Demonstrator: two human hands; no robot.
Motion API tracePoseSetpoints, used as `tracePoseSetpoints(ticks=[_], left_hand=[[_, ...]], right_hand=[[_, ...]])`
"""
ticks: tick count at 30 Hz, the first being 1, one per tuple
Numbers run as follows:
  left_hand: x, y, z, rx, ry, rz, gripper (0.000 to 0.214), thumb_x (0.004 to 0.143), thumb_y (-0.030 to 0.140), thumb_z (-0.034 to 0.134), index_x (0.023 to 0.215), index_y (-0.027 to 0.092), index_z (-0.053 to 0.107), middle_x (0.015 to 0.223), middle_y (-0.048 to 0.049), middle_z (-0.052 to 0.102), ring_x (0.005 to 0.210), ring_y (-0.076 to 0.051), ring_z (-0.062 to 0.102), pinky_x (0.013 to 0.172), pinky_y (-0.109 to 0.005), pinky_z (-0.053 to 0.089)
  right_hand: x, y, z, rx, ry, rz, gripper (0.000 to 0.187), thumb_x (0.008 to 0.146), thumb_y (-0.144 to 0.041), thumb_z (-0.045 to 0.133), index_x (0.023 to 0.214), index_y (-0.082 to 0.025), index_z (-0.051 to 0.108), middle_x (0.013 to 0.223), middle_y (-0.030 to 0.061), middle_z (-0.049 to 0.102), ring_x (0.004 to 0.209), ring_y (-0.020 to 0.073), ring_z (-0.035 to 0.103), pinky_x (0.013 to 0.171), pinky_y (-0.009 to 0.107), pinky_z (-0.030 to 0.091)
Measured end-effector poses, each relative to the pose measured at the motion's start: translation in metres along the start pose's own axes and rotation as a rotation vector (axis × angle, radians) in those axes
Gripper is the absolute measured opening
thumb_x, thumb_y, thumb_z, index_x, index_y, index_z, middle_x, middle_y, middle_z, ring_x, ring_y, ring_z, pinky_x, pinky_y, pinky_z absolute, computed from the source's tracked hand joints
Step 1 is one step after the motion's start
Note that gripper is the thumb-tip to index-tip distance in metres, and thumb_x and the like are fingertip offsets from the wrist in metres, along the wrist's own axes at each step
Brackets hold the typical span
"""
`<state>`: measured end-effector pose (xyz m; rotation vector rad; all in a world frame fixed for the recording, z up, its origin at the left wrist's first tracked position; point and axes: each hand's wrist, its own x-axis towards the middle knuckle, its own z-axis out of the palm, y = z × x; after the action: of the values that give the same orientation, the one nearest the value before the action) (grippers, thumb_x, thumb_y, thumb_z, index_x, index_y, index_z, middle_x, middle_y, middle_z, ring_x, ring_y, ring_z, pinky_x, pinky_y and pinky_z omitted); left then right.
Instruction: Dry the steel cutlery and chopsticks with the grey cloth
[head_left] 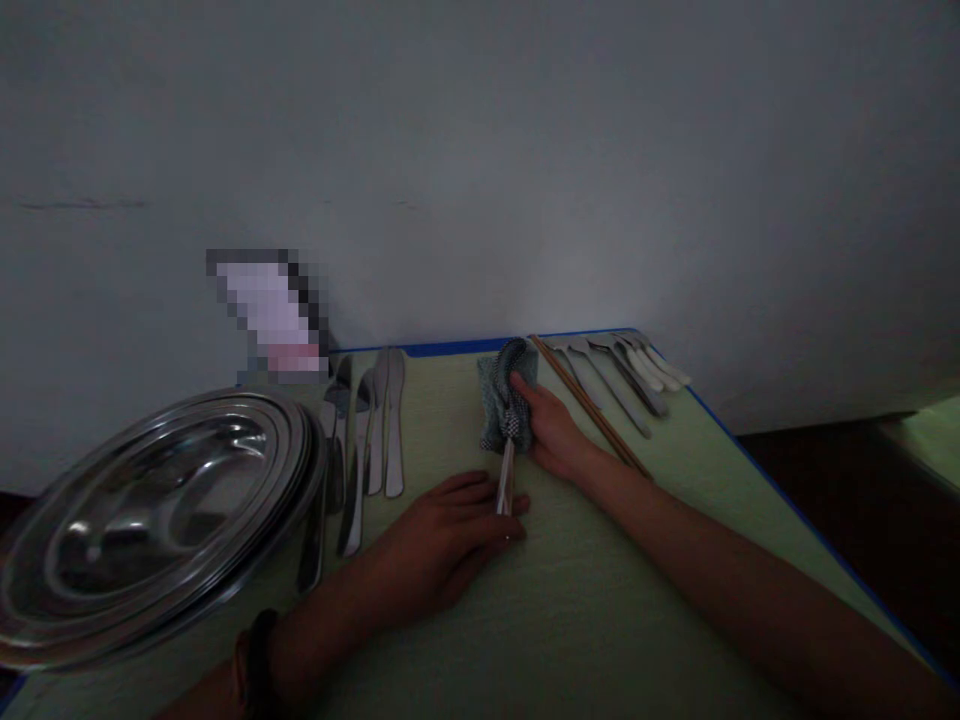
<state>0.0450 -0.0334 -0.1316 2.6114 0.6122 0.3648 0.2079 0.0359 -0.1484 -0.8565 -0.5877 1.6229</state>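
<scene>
My left hand [457, 530], with a dark band at the wrist, grips the lower end of a shiny piece of metal cutlery [508, 470]. Its upper end disappears inside a dark checked cloth [495, 400], so I cannot tell which kind it is. Wrapped around that cloth is my right hand [547, 425], its thumb lying on top. Just right of this hand lies a pair of brown chopsticks [592, 405], slanting across the table.
Stacked steel plates [292, 440] stand at the left of the green table [600, 620]. Beside them lie several table knives [394, 430] and other cutlery. More metal cutlery [611, 385] and white-handled pieces [651, 365] lie at right. A blurred-out upright object [270, 310] leans near the wall.
</scene>
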Motion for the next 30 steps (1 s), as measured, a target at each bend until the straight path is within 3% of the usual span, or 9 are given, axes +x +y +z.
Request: tracePoseSetpoints(ticks=[17, 22, 26, 30], left_hand=[[0.0, 0.0, 0.001, -0.037, 0.018, -0.019, 0.023, 0.092, 0.022, 0.042, 0.108, 0.022, 0.058, 0.118, -0.0023, 0.061, 0.115, -0.02, 0.049, 0.098, -0.037, 0.038], [-0.001, -0.002, 0.003, -0.041, 0.025, -0.019, 0.024, 0.092, 0.02, 0.042, 0.11, 0.023, 0.057, 0.123, -0.0015, 0.058, 0.117, -0.019, 0.048, 0.102, -0.038, 0.034], [-0.004, -0.004, 0.005, -0.084, 0.063, -0.073, 0.025, 0.09, 0.015, 0.043, 0.109, 0.022, 0.057, 0.122, -0.0038, 0.058, 0.115, -0.018, 0.05, 0.098, -0.035, 0.039], [-0.007, -0.008, 0.009, -0.122, 0.134, -0.159, 0.025, 0.088, 0.013, 0.042, 0.107, 0.022, 0.057, 0.118, -0.0061, 0.06, 0.108, -0.018, 0.055, 0.091, -0.034, 0.045]], right_hand=[[0.002, 0.002, -0.002, -0.073, -0.002, -0.014, 0.025, 0.067, -0.041, 0.066, 0.072, -0.019, 0.056, 0.055, -0.0046, 0.06, 0.054, 0.0127, 0.058, 0.055, 0.026, 0.046], [0.0, 0.006, -0.005, -0.353, -0.082, -0.184, 0.028, 0.072, -0.045, 0.06, 0.078, -0.018, 0.058, 0.068, -0.0024, 0.062, 0.061, 0.0121, 0.057, 0.061, 0.026, 0.045], [-0.008, 0.007, -0.003, -0.709, -0.034, -0.369, 0.03, 0.072, -0.043, 0.061, 0.084, -0.016, 0.06, 0.082, 0.0027, 0.064, 0.074, 0.015, 0.058, 0.069, 0.027, 0.044], [-0.011, 0.008, -0.001, -0.716, 0.01, -0.381, 0.032, 0.075, -0.046, 0.057, 0.086, -0.016, 0.058, 0.081, 0.0034, 0.063, 0.073, 0.0155, 0.058, 0.066, 0.027, 0.045]])
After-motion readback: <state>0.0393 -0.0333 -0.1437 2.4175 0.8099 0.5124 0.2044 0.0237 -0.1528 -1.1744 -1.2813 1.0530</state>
